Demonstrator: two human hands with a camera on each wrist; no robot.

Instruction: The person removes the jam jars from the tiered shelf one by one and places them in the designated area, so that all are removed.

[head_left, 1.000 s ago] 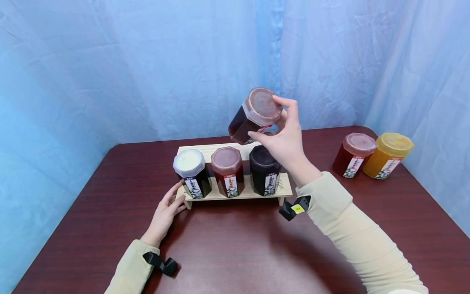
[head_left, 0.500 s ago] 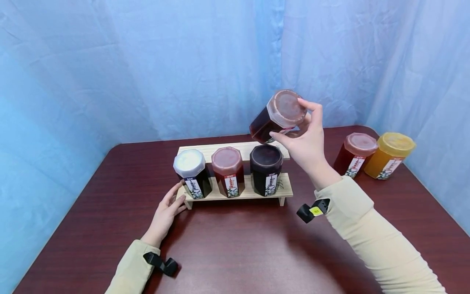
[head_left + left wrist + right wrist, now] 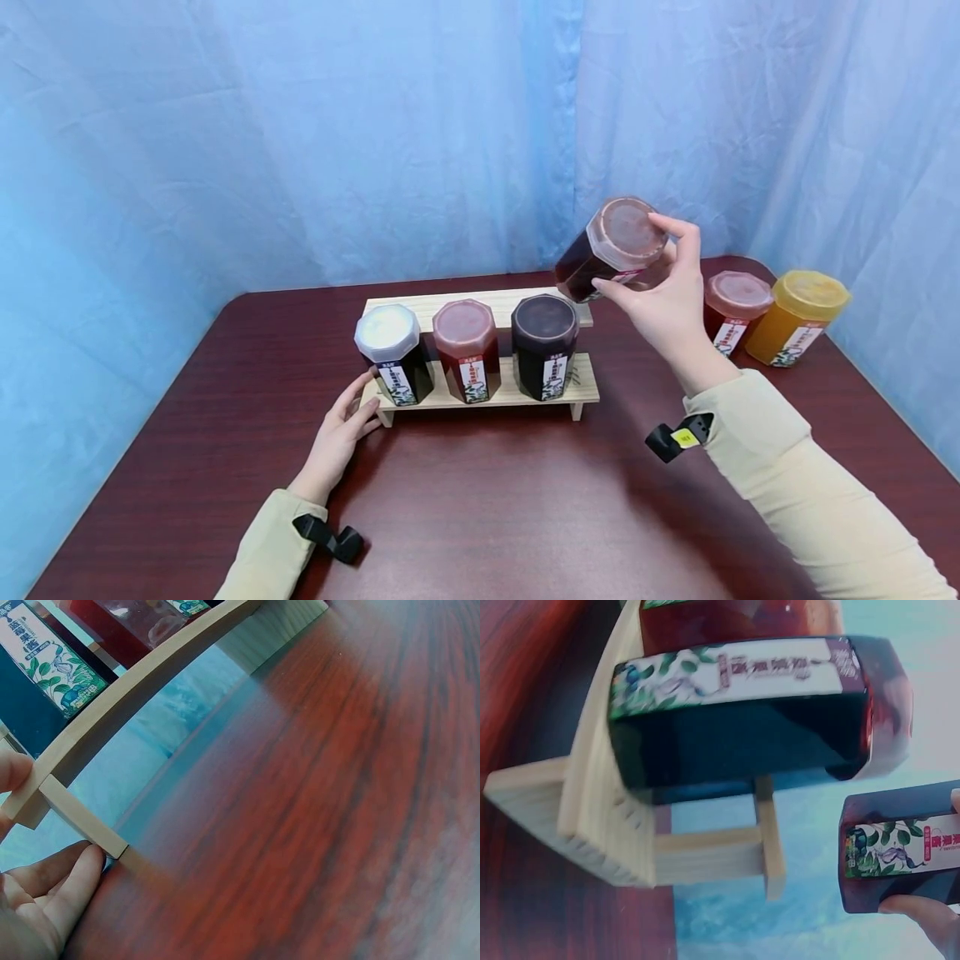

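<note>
My right hand (image 3: 663, 308) grips a dark jam jar (image 3: 611, 246) with a pinkish lid, tilted in the air beside the rack's back right end. In the right wrist view the held jar (image 3: 900, 847) shows its printed label. My left hand (image 3: 335, 437) holds the left end of a two-step wooden rack (image 3: 420, 308), its fingers at the board's end and leg (image 3: 82, 817). On the lower step stand a white-lidded dark jar (image 3: 387, 333), a red jar (image 3: 463, 327) and a black-lidded jar (image 3: 545, 321).
A red jar (image 3: 737, 300) and a yellow jar (image 3: 806, 304) stand close together at the right back of the dark wooden table (image 3: 487, 517). Blue curtains (image 3: 375, 150) hang behind and beside the table.
My right hand has carried the tilted jar rightward, from over the rack's middle to its right end, and slightly lower at the last. The left hand stays at the rack.
</note>
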